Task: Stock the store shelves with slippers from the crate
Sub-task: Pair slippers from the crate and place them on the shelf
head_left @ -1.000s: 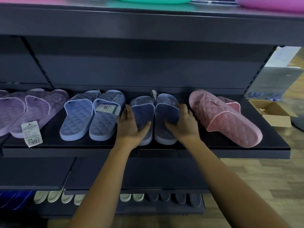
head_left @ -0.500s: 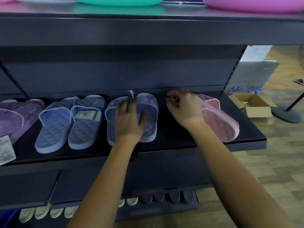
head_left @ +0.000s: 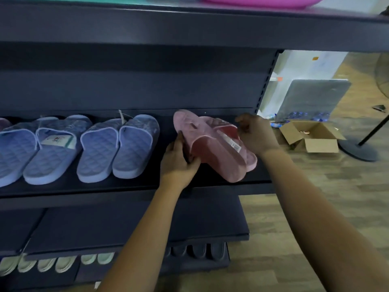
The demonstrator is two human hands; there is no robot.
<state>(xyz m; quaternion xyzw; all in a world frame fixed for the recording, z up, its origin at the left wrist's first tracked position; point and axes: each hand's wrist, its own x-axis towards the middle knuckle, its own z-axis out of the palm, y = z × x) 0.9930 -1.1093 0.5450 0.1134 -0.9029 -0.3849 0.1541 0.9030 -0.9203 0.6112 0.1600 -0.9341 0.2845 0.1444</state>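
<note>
A pair of pink quilted slippers (head_left: 212, 144) lies stacked and tilted at the right end of the dark middle shelf (head_left: 126, 186). My left hand (head_left: 179, 161) grips the left edge of the pink pair near its heel. My right hand (head_left: 255, 134) holds the pair's right side by the strap, fingers curled. To the left stand two pairs of blue quilted slippers (head_left: 120, 148), side by side, toes toward the back panel. The crate is out of view.
An upper shelf (head_left: 189, 28) overhangs close above, carrying a pink basin (head_left: 263, 1). Lower shelves hold pale slippers (head_left: 56, 264) and dark slippers (head_left: 195, 249). An open cardboard box (head_left: 311, 135) and a round stand base (head_left: 357, 150) sit on the wooden floor at right.
Both hands left the right-hand blue pair and moved right onto the pink pair. The pink slippers are now lifted and tilted. The view has swung to the right.
</note>
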